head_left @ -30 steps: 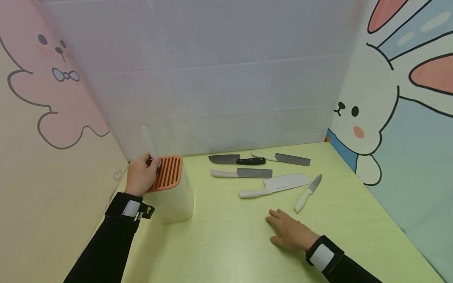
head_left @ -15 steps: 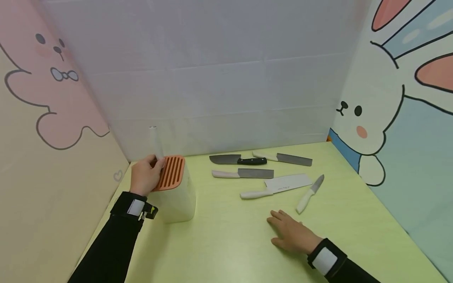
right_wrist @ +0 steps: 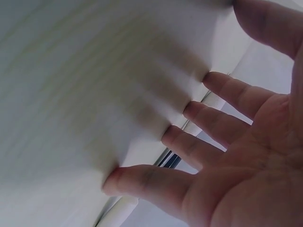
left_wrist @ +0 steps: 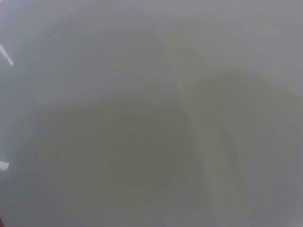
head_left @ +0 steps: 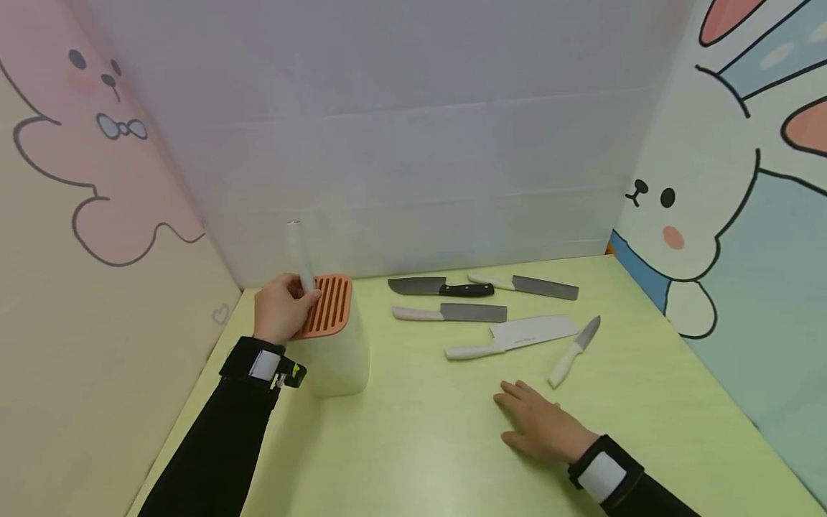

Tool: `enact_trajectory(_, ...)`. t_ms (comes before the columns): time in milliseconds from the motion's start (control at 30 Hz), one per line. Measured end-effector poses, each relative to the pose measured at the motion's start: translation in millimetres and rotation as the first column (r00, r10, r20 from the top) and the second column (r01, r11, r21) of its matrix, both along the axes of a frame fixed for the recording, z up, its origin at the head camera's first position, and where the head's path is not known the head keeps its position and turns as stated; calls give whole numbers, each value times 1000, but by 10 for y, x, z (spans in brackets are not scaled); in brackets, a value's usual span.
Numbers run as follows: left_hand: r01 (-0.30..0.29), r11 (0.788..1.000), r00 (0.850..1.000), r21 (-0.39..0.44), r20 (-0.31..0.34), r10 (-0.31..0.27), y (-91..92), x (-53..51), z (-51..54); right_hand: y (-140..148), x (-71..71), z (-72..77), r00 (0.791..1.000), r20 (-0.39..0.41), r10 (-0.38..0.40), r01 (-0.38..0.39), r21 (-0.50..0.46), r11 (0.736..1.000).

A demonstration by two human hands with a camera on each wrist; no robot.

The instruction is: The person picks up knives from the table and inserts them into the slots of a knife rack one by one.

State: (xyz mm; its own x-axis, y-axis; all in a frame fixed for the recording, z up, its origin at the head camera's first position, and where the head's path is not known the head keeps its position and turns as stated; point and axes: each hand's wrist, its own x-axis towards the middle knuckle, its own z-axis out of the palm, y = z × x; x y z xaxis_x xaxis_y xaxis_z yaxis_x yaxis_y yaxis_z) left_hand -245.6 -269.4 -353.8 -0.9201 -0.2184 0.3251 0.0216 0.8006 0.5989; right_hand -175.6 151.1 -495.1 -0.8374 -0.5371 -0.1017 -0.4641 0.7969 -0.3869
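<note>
My left hand [head_left: 284,310] pinches a white-handled knife [head_left: 299,251] low on its handle, at the far left of the table. The handle stands nearly upright, tilted a little left; its lower part is hidden by my fingers and the knife block [head_left: 342,362]. That block is cream, with an orange slotted top [head_left: 329,307], and my fingers touch the top's left edge. The left wrist view is only a blurred pale surface. My right hand [head_left: 543,424] rests on the table with fingers spread and fingertips [right_wrist: 173,135] touching it, holding nothing.
Right of the block lie a black-handled knife [head_left: 416,286], two grey-bladed cleavers, the nearer one [head_left: 474,312] below it and the farther one [head_left: 545,287] at the back, a white cleaver [head_left: 533,330] and a small paring knife [head_left: 565,362]. A white back wall [head_left: 413,158] borders the table.
My left hand and the handle have moved right, and the handle stands more upright. The block appears shifted slightly right as the head view drifts. My right hand stays on the table.
</note>
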Motion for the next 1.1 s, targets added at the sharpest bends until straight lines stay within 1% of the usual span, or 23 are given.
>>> enact_trajectory(133,-36,999,999,25,29,35,53,1,7,-4,7,12,1000,17,-9,9,-8,1000)
enact_trajectory(300,-60,997,996,55,66,56,77,16,23,-13,9,8,1000,15,-15,15,10,1000)
enact_trajectory(467,-92,993,994,81,72,86,122,6,20,-7,17,14,1000,17,-25,24,12,1000)
enact_trajectory(567,-122,989,992,85,56,117,156,7,11,-8,24,13,999,26,-35,34,14,999)
enact_trajectory(600,-130,988,991,87,39,127,167,11,5,-10,26,8,999,28,-38,38,15,999)
enact_trajectory(667,-142,986,989,85,-20,144,182,28,-9,-16,25,7,999,32,-42,42,7,999)
enact_trajectory(733,-148,986,981,72,-117,156,186,72,-30,-29,24,-2,999,36,-39,39,-2,999)
enact_trajectory(767,-150,987,971,60,-177,159,186,115,-36,-37,23,-7,999,38,-35,35,-7,999)
enact_trajectory(833,-153,988,942,11,-300,149,178,226,-63,-53,23,-17,999,43,-25,26,-15,1000)
enact_trajectory(900,-152,986,912,-62,-393,116,172,354,-102,-61,27,-22,999,41,-19,20,-7,1000)
enact_trajectory(933,-147,983,902,-108,-422,89,166,411,-137,-61,28,-22,999,36,-20,20,0,1000)
enact_trajectory(1000,-125,971,894,-204,-448,21,156,493,-239,-52,30,-14,999,28,-23,23,11,1000)
enact_trajectory(1100,-77,940,896,-333,-437,-82,151,525,-439,-25,28,6,999,17,-30,30,22,999)
